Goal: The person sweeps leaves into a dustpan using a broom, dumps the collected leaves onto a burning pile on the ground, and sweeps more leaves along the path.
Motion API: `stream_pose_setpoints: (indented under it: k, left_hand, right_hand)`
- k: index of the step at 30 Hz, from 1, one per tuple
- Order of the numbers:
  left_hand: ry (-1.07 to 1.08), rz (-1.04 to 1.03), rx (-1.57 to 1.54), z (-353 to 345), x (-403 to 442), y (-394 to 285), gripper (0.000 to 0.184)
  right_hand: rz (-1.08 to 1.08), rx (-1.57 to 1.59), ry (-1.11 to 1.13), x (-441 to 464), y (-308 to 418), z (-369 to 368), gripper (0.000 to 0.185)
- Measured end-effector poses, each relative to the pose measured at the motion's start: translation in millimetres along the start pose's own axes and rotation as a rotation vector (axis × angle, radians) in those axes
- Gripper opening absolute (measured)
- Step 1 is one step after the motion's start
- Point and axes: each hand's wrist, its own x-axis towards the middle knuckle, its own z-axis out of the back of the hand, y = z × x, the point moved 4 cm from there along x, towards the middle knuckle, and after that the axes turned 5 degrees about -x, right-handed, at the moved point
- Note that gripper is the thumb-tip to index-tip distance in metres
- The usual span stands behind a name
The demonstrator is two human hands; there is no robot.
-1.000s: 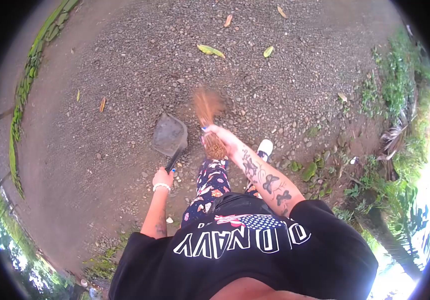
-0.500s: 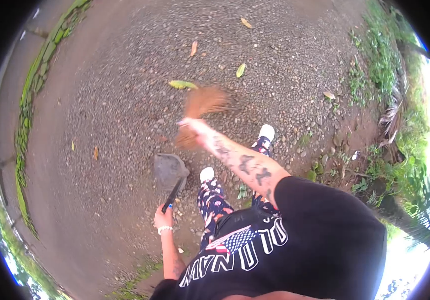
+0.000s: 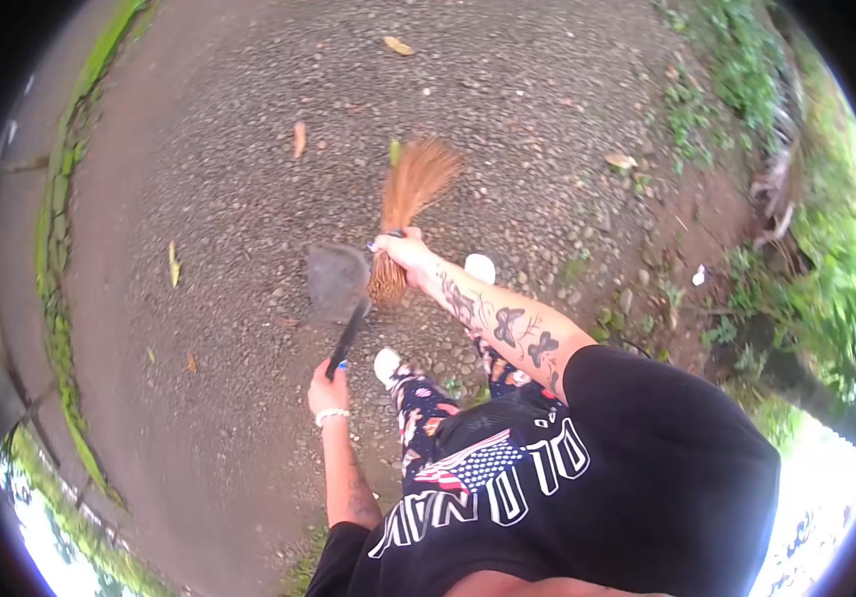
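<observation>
In the head view, my right hand [image 3: 403, 255] is closed around the bound middle of a broom [image 3: 416, 187] of thin brown bristles or twigs. Its fanned end points away from me over the gravel, partly covering a yellow-green leaf [image 3: 395, 151]. My left hand [image 3: 326, 389] grips the black handle of a grey dustpan [image 3: 336, 286]. The pan lies left of the broom's butt end, low over or on the ground; which of the two I cannot tell. Another yellow leaf [image 3: 174, 265] lies on the ground left of the dustpan.
Gravel ground [image 3: 249, 179] surrounds my white shoes [image 3: 385, 366]. Several dry leaves lie about, among them a brown leaf [image 3: 299, 139] and a yellowish leaf [image 3: 398, 46]. A mossy stone edge [image 3: 55, 229] runs along the left. Green plants [image 3: 747, 75] grow on the right.
The broom, blurred before, now shows sharply with its bristles pointing farther forward. The dustpan has moved forward, close beside the broom. One yellow leaf now lies farther left. My view has shifted.
</observation>
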Motion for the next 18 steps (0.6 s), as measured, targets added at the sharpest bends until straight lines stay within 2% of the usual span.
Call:
stream_pose_setpoints:
  k: [1,2,3,5,7,8,9,11,13,14,16,18]
  left_hand:
    - [0.036,0.01,0.03,1,3,-20,0.034]
    - [0.044,0.016,0.026,3,6,-39,0.035]
    - [0.064,0.015,0.022,5,7,-53,0.035]
    - [0.062,-0.019,0.014,9,16,-74,0.036]
    - [0.053,-0.098,-0.036,0,40,-92,0.035]
    - [0.056,-0.14,-0.014,-2,52,-116,0.035]
    - [0.063,-0.172,0.017,-1,59,-132,0.035]
    - [0.13,-0.189,-0.064,-5,71,-155,0.035]
    - [0.153,-0.225,-0.044,-2,70,-191,0.036]
    - [0.15,-0.243,-0.007,-2,66,-211,0.035]
    - [0.142,-0.265,0.028,-9,65,-235,0.033]
    - [0.163,-0.284,0.059,-19,68,-268,0.033]
  right_hand:
    - [-0.026,0.013,0.117,12,10,-15,0.049]
    - [-0.024,-0.105,0.275,18,21,-20,0.047]
    - [-0.016,-0.211,0.393,29,28,-13,0.055]
    - [-0.079,-0.213,0.478,7,58,20,0.07]
    - [-0.082,-0.319,0.509,-52,101,50,0.067]
    - [0.049,-0.397,0.446,-36,93,86,0.076]
    - [0.123,-0.573,0.439,-62,111,111,0.078]
    - [0.487,-1.022,0.206,-92,117,183,0.075]
    - [0.271,-0.998,0.024,-136,121,262,0.074]
    - [0.296,-1.118,-0.167,-162,127,298,0.074]
    - [0.055,-1.147,-0.448,-210,139,355,0.07]
    - [-0.017,-0.995,-0.607,-226,138,425,0.074]
